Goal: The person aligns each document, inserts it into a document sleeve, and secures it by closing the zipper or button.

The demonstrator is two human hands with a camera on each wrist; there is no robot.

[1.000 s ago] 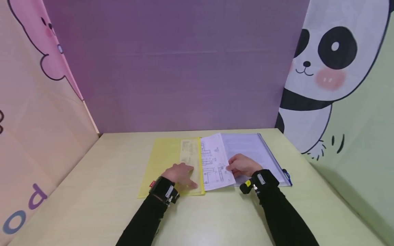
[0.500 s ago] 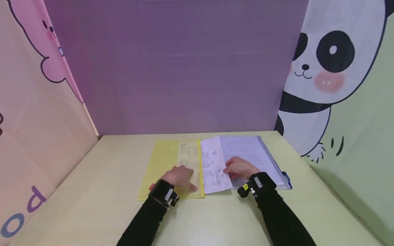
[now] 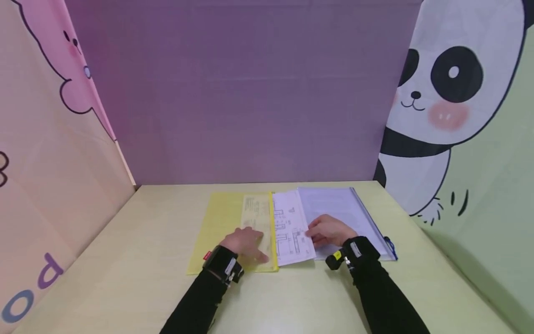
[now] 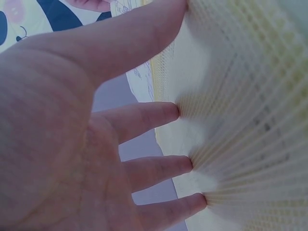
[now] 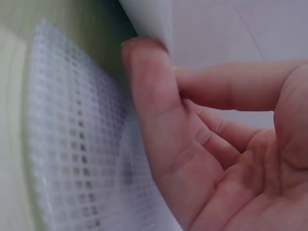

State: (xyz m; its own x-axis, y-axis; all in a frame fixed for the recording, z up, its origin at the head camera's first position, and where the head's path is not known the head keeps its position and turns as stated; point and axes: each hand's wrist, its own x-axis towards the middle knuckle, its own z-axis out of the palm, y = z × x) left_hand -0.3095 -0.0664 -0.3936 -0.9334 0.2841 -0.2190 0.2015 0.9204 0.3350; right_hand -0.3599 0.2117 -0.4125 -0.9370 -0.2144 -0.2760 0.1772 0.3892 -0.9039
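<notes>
In the head view a yellow mesh zipper pouch (image 3: 221,213) lies flat on the table, with paper showing through it. My left hand (image 3: 244,243) rests on the pouch, fingers spread; the left wrist view has the fingertips pressing into its yellow mesh (image 4: 250,120). A printed sheet (image 3: 289,232) with line drawings sticks out past the pouch's right edge; its left part is hidden there. My right hand (image 3: 329,231) pinches the sheet's right edge between thumb and finger, as the right wrist view also shows the white sheet (image 5: 151,19). Beneath lies a whitish mesh pouch (image 3: 333,204).
A dark blue zipper pull (image 3: 390,246) hangs at the whitish pouch's right edge. The pale wooden table (image 3: 167,218) extends around both pouches. A purple panel (image 3: 250,93) stands behind it, with printed side panels left and right, one bearing a panda (image 3: 454,116).
The sheet and my right hand have shifted slightly left, toward the yellow pouch. My left hand stays on that pouch. The head view has tilted a little.
</notes>
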